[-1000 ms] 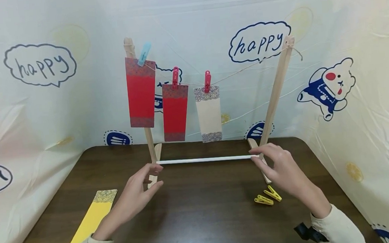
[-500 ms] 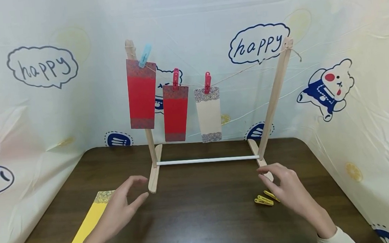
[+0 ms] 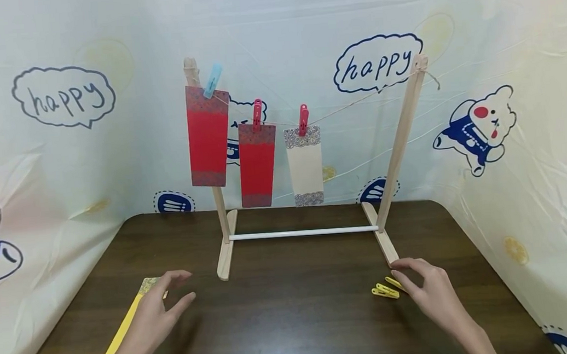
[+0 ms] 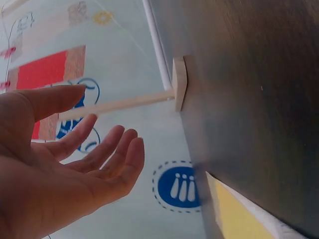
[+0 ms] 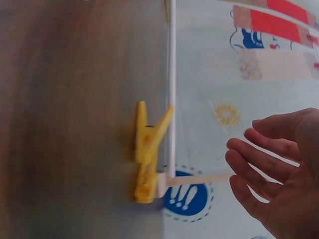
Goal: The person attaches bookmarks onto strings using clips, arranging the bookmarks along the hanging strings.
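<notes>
My left hand [image 3: 150, 315] hovers over a yellow card [image 3: 120, 335] with patterned ends, partly hiding it; the fingers are loosely bent and hold nothing. On the other side, my right hand [image 3: 435, 295] is beside two yellow clothespins [image 3: 385, 291], also holding nothing, its thumb and fingers apart. A wooden stand with a white crossbar [image 3: 302, 233] is beyond both hands. From its string hang a large red card [image 3: 208, 138] under a blue clothespin [image 3: 212, 81], a smaller red card [image 3: 258, 168] and a white card [image 3: 305, 167], these two under red clothespins [image 3: 303, 119].
The dark wooden table [image 3: 292, 308] carries everything. Wooden feet [image 3: 226, 260] of the stand reach toward me on both sides. A pale printed sheet [image 3: 278, 29] forms the back and the sides around the table.
Both hands have left the ends of the crossbar and drawn back toward me, the left one also outward over the yellow card, the right one beside the yellow clothespins. The stand looks unmoved.
</notes>
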{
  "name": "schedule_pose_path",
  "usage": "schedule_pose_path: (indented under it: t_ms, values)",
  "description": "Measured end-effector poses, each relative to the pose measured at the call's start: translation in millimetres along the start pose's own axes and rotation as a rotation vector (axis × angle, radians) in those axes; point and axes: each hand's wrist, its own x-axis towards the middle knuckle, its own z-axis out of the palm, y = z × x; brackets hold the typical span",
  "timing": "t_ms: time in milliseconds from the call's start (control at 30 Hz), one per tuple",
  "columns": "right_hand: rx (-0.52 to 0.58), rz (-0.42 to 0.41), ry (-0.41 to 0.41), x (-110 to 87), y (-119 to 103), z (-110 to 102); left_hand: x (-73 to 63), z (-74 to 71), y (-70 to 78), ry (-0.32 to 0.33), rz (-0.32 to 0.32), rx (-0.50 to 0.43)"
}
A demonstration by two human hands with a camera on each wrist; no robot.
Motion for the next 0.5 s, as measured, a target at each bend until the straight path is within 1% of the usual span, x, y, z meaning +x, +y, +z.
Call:
schedule_pose_path:
  t_ms: [133, 200, 267, 400, 500]
  values:
    - [0.015, 0.057, 0.0, -7.1, 12, 5, -1.4, 0.3, -10.2, 0.029, -0.019, -0.011]
    - [0.017, 0.084, -0.005, -9.2, 17, 7, -2.9, -0.9, -17.8, 0.04, -0.029, -0.009]
    - [0.032, 0.115, -0.001, -11.2, 22, 9, -4.4, -3.2, -26.9, 0.037, -0.039, -0.003]
    - [0.085, 0.204, 0.025, -13.9, 30, 13, -5.8, -9.1, -47.2, -0.032, -0.082, -0.009]
    - [0.118, 0.263, 0.025, -15.6, 33, 15, -6.6, -12.7, -59.4, -0.076, -0.12, 0.005]
